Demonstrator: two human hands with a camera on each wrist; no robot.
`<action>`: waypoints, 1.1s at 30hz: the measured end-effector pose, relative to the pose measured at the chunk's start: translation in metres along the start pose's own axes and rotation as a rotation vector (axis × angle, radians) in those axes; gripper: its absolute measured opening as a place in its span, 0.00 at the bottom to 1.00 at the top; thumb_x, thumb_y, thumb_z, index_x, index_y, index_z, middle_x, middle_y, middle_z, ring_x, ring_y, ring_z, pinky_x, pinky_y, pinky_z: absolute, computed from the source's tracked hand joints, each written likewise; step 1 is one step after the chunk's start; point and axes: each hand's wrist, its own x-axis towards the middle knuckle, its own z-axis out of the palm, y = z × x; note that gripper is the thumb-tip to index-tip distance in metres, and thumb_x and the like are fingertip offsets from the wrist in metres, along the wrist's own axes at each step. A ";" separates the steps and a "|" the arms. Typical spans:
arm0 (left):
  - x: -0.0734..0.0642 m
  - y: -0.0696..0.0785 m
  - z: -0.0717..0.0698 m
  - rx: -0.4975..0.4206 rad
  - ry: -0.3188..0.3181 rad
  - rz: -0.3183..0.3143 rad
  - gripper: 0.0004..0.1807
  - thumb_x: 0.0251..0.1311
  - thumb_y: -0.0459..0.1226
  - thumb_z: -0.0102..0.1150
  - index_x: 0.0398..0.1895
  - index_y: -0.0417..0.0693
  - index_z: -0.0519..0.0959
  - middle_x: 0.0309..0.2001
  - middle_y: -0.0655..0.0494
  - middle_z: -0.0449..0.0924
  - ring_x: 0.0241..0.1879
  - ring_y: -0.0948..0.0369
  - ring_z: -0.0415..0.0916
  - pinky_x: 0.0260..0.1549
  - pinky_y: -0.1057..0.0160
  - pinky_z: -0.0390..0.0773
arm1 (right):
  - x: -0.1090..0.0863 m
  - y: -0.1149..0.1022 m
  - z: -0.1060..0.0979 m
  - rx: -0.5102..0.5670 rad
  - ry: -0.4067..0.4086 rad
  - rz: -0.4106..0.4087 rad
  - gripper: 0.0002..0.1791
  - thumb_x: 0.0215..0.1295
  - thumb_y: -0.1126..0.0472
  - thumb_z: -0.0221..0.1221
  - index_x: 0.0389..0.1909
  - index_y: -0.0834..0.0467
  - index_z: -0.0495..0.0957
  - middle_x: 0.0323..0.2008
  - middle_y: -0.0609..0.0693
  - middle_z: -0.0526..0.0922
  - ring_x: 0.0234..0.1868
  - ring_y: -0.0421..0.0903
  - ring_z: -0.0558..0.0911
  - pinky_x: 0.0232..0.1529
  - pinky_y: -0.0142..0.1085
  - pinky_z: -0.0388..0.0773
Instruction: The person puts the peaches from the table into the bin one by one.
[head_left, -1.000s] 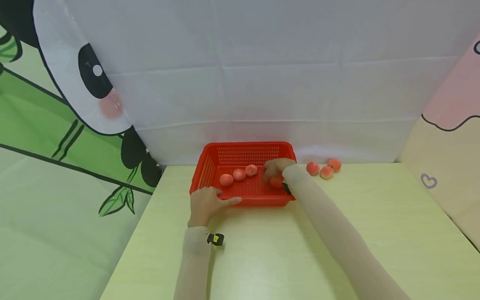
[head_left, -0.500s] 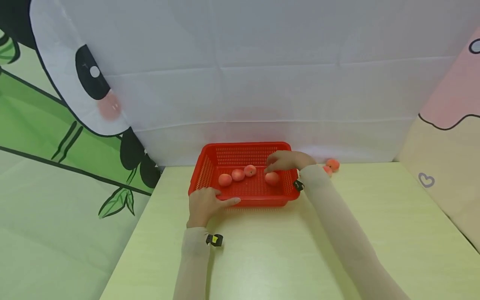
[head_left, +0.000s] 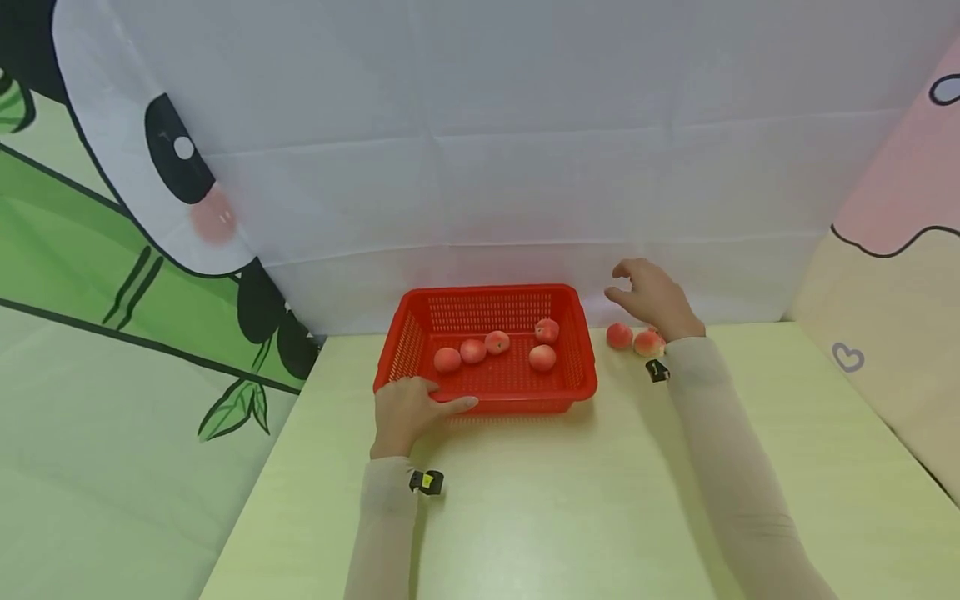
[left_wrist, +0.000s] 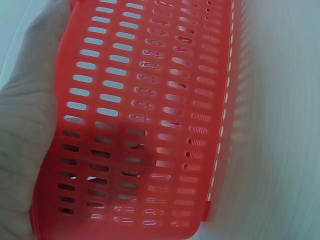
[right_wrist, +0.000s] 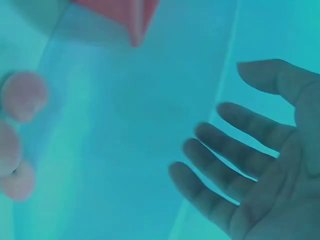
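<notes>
In the head view, several peaches (head_left: 447, 360) lie inside a red plastic basket (head_left: 577, 287); a row stands left of centre, two more (head_left: 542, 357) to the right. My left hand (head_left: 405, 414) grips the basket's front left corner, thumb along the front rim. The left wrist view has that hand against the slotted basket wall (left_wrist: 125, 100). Fingers spread and holding nothing, my right hand (head_left: 652, 293) hovers right of the basket, above and behind loose peaches (head_left: 618, 335) on the table. The right wrist view shows three of these peaches (right_wrist: 25, 97) left of the hand (right_wrist: 270, 160).
The pale wooden table (head_left: 525, 517) runs up to a white printed cloth backdrop (head_left: 487, 183) right behind the basket. Cartoon-printed cloth (head_left: 120, 367) also hangs at the left side and the right.
My right hand has let go of a peach in the basket, then risen and moved right, over the loose peaches. The left hand stays at the basket corner.
</notes>
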 end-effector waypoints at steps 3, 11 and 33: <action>0.000 -0.001 0.000 0.002 -0.005 0.001 0.42 0.51 0.77 0.66 0.09 0.54 0.66 0.11 0.63 0.57 0.17 0.64 0.57 0.26 0.60 0.59 | -0.008 0.016 0.002 0.008 0.083 0.007 0.30 0.76 0.54 0.57 0.70 0.68 0.70 0.73 0.69 0.66 0.70 0.68 0.69 0.64 0.67 0.71; 0.000 -0.002 0.002 0.009 0.013 0.007 0.42 0.51 0.78 0.65 0.09 0.55 0.66 0.10 0.63 0.56 0.17 0.64 0.56 0.26 0.60 0.59 | -0.028 0.056 0.014 0.064 0.239 0.030 0.37 0.74 0.56 0.58 0.78 0.68 0.60 0.77 0.71 0.57 0.74 0.73 0.61 0.61 0.72 0.70; 0.002 -0.002 0.003 0.009 0.030 0.023 0.42 0.51 0.77 0.68 0.09 0.56 0.62 0.11 0.64 0.52 0.17 0.64 0.53 0.24 0.60 0.56 | -0.032 0.102 0.068 0.052 -0.048 0.059 0.41 0.66 0.58 0.63 0.76 0.69 0.62 0.75 0.73 0.58 0.71 0.74 0.64 0.60 0.73 0.71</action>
